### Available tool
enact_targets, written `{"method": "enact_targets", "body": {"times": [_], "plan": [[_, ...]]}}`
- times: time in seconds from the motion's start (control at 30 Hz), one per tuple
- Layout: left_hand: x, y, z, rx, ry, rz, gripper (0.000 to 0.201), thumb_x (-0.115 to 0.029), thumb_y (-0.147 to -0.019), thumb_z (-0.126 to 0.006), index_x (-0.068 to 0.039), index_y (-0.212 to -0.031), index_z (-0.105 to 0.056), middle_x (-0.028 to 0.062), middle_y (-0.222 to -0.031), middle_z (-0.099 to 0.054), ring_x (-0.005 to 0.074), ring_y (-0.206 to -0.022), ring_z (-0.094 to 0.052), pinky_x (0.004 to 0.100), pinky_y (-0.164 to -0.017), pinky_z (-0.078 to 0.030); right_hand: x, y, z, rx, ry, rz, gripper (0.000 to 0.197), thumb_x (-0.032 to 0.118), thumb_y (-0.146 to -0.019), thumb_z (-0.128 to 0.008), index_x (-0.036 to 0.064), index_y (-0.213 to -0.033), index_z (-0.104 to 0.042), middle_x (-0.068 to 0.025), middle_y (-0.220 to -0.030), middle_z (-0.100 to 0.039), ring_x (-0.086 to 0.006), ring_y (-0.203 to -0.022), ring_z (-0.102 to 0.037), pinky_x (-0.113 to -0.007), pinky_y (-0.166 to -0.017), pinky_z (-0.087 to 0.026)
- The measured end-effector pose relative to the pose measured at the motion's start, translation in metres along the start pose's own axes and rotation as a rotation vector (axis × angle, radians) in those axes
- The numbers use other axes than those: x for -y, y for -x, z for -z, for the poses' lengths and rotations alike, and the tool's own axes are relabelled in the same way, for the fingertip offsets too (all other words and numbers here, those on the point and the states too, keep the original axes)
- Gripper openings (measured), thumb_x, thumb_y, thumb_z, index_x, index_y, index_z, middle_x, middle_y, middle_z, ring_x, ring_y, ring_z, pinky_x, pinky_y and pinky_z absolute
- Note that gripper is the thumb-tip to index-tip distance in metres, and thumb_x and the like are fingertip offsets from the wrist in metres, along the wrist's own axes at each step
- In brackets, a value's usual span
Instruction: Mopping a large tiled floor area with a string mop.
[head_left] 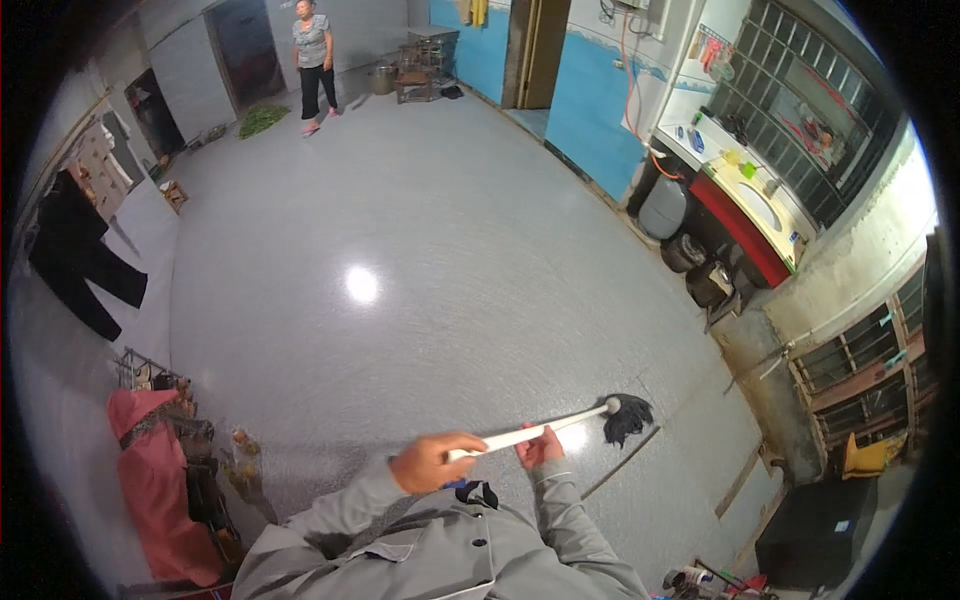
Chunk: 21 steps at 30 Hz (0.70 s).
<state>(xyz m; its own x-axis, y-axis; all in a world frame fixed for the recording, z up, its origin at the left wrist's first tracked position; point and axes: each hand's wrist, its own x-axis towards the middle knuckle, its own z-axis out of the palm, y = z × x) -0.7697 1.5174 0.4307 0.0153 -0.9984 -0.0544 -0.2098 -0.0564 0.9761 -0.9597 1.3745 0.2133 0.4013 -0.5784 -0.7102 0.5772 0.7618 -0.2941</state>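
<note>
A mop with a white handle (515, 437) slants across in front of my body. Its dark string head (627, 420) rests on the grey floor to the right, beside a narrow dark groove. My left hand (435, 462) is wrapped round the handle near its upper end. Farther down the handle, my right hand (540, 447) holds it from below, with the fingers curled round it. Both arms wear grey sleeves.
A person (314, 60) stands at the far left near a green heap of leaves (262, 120). A sink counter (755, 200) and a grey gas cylinder (663, 207) line the right wall. Black trousers (85, 255) hang at left, above a pink cover (160, 490). A black box (815, 535) sits lower right.
</note>
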Motion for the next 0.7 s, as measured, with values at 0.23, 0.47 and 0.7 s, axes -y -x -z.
{"method": "enact_targets", "body": {"times": [0.23,0.47,0.7], "plan": [[-0.026,0.056,0.044,-0.526,-0.324,-0.190,0.013,-0.006,-0.079,-0.052,0.000,-0.089,-0.059,0.0096,-0.071,-0.063,0.0127,-0.061,-0.057,0.0261,-0.055,-0.045,-0.079,-0.009,-0.033,0.187,0.160,-0.585,0.037,0.028,-0.085,-0.048,-0.0058,-0.100,-0.050,-0.0135,-0.079,-0.058,-0.0215,-0.063,-0.056,-0.033,-0.057,-0.050],[0.008,0.038,-0.001,-0.766,-0.211,-0.283,0.003,-0.003,-0.079,-0.050,-0.001,-0.078,-0.051,0.0105,-0.074,-0.063,0.0146,-0.061,-0.057,0.0260,-0.056,-0.043,-0.049,-0.039,-0.014,-0.019,0.294,-0.415,0.028,0.025,-0.086,-0.048,-0.0008,-0.098,-0.045,-0.0183,-0.090,-0.057,-0.0292,-0.077,-0.058,-0.035,-0.050,-0.051],[0.068,-0.070,-0.084,-0.155,-0.213,-0.338,0.014,-0.003,-0.076,-0.055,-0.004,-0.090,-0.057,0.0104,-0.095,-0.058,0.0241,-0.080,-0.057,0.0309,-0.069,-0.046,0.065,-0.077,0.016,-0.277,0.192,-0.012,0.028,0.025,-0.089,-0.040,0.0028,-0.105,-0.043,-0.0120,-0.085,-0.061,-0.0216,-0.071,-0.057,-0.033,-0.055,-0.049]]}}
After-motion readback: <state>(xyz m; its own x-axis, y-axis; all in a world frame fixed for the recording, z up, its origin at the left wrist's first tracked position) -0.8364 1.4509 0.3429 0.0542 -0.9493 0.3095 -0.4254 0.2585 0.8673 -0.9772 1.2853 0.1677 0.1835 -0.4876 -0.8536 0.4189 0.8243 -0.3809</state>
